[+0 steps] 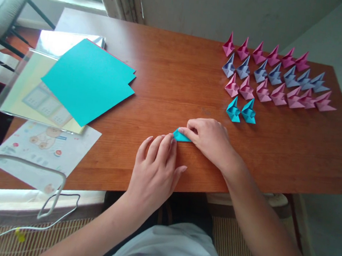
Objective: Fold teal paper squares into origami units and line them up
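A small folded piece of turquoise paper (pixel 183 137) lies on the wooden table in front of me. My right hand (pixel 208 138) pinches it from the right, thumb on top of the paper. At its left end rest the fingertips of my left hand (pixel 156 163), which is laid flat on the table with its fingers stretched out. Part of the paper is hidden under my right fingers. Just beyond my right hand stand two turquoise origami pieces (pixel 241 111) with pointed tips.
Origami rows in dark pink (pixel 266 54), lilac (pixel 274 75) and light pink (pixel 279 94) fill the table's back right. Turquoise sheets (pixel 88 82) lie on a clear plastic folder (pixel 15 95) at left. Nearer are a printed sheet (pixel 46 153) and a white tube (pixel 33 163).
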The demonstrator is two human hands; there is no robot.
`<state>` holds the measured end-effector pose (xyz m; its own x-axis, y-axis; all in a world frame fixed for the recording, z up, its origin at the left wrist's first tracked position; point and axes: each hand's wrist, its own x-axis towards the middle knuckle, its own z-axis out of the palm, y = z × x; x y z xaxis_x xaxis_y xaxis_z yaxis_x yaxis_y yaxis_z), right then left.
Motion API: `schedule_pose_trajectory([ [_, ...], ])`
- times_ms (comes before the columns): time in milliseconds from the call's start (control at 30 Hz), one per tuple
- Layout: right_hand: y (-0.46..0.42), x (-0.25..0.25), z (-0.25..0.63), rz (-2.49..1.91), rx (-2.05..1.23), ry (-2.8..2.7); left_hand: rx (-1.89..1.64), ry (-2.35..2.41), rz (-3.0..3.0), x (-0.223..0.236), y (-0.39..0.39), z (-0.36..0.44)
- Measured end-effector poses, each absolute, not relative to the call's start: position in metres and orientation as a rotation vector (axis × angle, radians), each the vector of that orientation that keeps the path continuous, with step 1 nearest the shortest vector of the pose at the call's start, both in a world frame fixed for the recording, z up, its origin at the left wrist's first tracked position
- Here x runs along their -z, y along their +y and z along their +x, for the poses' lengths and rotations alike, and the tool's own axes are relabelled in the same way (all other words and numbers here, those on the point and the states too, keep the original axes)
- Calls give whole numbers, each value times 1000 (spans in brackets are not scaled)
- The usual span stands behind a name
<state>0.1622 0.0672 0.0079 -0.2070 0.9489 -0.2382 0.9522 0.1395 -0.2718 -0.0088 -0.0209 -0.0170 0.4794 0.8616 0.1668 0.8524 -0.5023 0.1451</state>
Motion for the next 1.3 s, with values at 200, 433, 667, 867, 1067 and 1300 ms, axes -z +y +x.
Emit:
schedule_pose_trajectory([
  [200, 66, -5, 162, 1984, 580, 2373, -330, 1542, 2704, 20, -24, -6],
  [433, 67, -1, 163, 1994, 585, 2380, -305, 1440, 2786, 23, -19, -2],
  [667, 65, 0, 163, 2007, 568, 2387, -121, 1414, 2777, 25, -22, 4],
  [867, 64, 2, 163, 2031, 577, 2423, -38, 1386, 2760, 23, -22, 8],
  [1067, 60, 12, 172, 2155, 802, 2573, -99, 1417, 2780, 20, -21, 8],
  [1300, 51, 21, 177, 2275, 967, 2711, -65, 1441, 2731, 13, -20, 12],
])
